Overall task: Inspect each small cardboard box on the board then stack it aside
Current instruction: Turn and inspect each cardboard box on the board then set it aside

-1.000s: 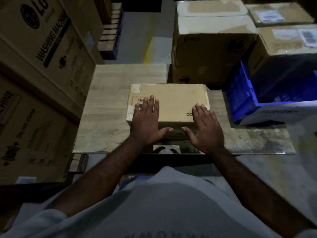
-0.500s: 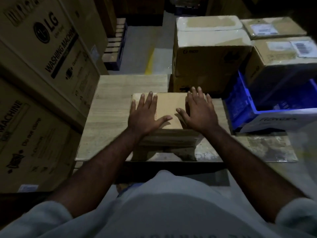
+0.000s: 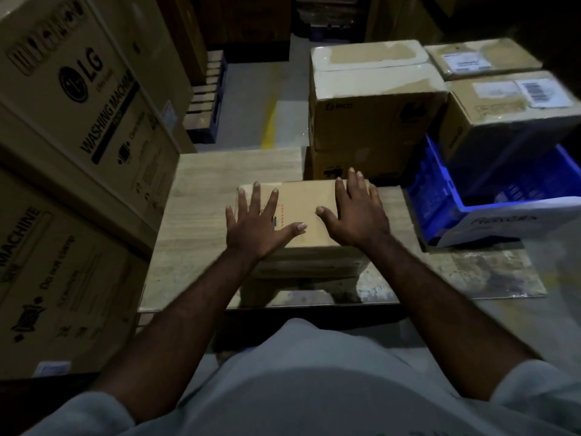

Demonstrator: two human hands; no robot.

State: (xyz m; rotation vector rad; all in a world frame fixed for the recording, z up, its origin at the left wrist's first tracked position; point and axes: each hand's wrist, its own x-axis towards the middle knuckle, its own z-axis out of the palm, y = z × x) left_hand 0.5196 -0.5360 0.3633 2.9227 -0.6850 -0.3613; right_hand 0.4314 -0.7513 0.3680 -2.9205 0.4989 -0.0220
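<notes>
Inspection step: small cardboard box (image 3: 309, 221) lies central on board (image 3: 201, 215); left hand (image 3: 254, 225) at its 9 o'clock, right hand (image 3: 358, 215) at 3 o'clock, both flat, fingers straight, gripping nothing. Next: probably grasp sides, lift.

Your view is dim, lit perhaps from above; glare streaks the board (image 3: 440, 278) near you, and the left cartons (image 3: 78, 121) bow and soften.

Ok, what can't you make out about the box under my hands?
Head view only:
Label on the small box: partly covered by the left hand, print too small.
Box's far right corner: under the right hand.
Inside of the blue crate: dark, cut by the right edge.
</notes>
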